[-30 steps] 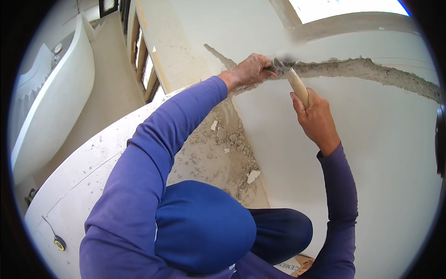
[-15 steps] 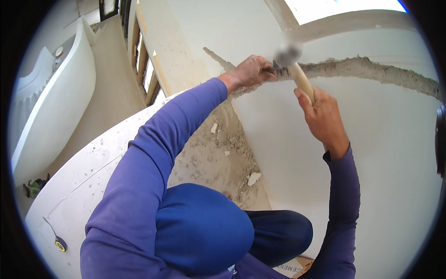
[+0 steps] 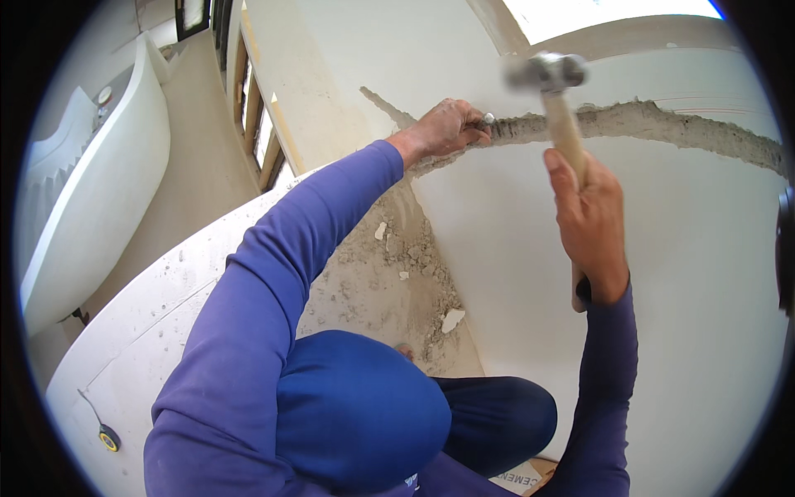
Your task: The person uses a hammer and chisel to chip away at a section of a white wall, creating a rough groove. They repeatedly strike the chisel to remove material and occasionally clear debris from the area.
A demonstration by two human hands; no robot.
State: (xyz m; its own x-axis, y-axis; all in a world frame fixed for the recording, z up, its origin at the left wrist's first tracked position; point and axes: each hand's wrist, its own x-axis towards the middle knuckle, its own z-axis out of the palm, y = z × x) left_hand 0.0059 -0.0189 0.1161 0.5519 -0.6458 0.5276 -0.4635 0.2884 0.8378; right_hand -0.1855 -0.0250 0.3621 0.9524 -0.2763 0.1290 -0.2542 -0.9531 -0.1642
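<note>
My right hand point(image 3: 593, 217) is wrapped round the pale wooden handle of a hammer point(image 3: 565, 132). The hammer's metal head, smeared by motion, is raised clear of the wall, right of my left hand. My left hand point(image 3: 447, 129) is closed round a chisel point(image 3: 489, 118); only its shiny struck end shows past my fingers, and its tip is hidden. That hand is against a rough groove point(image 3: 638, 123) cut into the white wall point(image 3: 530, 224). The groove bares grey masonry and runs far to the right.
Broken plaster and rubble point(image 3: 426, 273) lie on the dusty ledge at the wall's foot. A tape measure point(image 3: 108, 437) rests on the white curved surface at lower left. Beyond that edge is a lower level with a curved white parapet point(image 3: 124, 174). My bent knees fill the lower middle.
The hammer has swung back to the right, away from the chisel, uncovering its struck end. My left hand keeps its place at the groove. A green object at far left has gone from view.
</note>
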